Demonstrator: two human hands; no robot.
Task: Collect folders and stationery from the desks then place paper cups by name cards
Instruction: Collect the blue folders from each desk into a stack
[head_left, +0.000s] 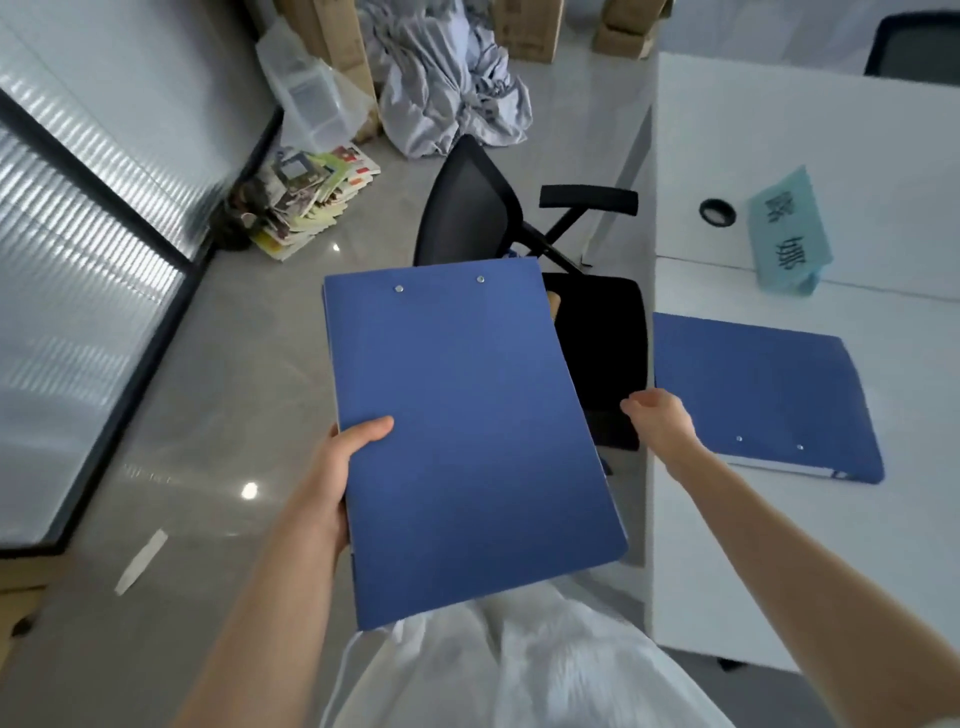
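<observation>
The left hand (343, 467) grips the left edge of a blue folder (467, 436). The right hand (660, 415), fingers loose and holding nothing, hovers just beside a second folder (763, 389) at the desk's (779, 545) left edge, near the name card (787, 234).

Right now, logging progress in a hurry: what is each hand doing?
Left hand: grips the blue folder, thumb on top.
Right hand: holds nothing, fingers loosely curled, beside the folder on the desk.

left hand (340, 467): arm forward, thumb on top, gripping folder (467, 436) edge | right hand (657, 415): arm extended, fingers loosely curled, holding nothing
</observation>
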